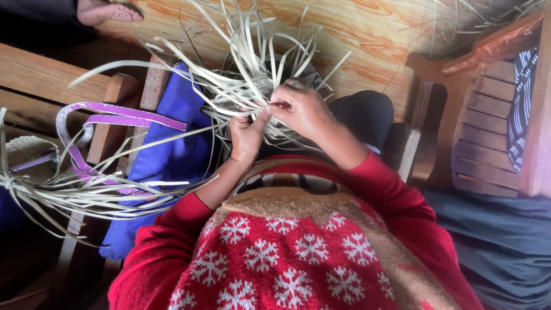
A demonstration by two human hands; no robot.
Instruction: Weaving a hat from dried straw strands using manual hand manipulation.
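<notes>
Pale straw-coloured palm strips [241, 86] fill the middle of my view, a half-woven piece held in front of my chest above my lap. My left hand [247, 136] is closed narrow, thumb up, pinching a few strips from below. My right hand [301, 109] is curled over the same spot from above, fingertips pressed together on the strips, a ring [295, 84] on one finger. The two hands touch each other at the pinch.

No packages or labels show. Just left of my hands a blue cloth bag [172, 155] hangs over a wooden chair back [123, 92], and purple flat bands [115, 115] loop across it.

The loose strip ends fan upward and outward from the pinch toward the orange wood-grain floor [367, 34]; a second long bundle [86, 192] lies roughly level, its long axis running off the left edge. A small woven basket [26, 152] sits at the far left.

Open room is tight: a slatted wooden chair [488, 115] stands at the right, a striped cloth [522, 103] draped on it, and my red snowflake sweater [275, 258] fills the lower frame. Another person's bare foot [106, 11] rests at the top left, well apart from my hands
</notes>
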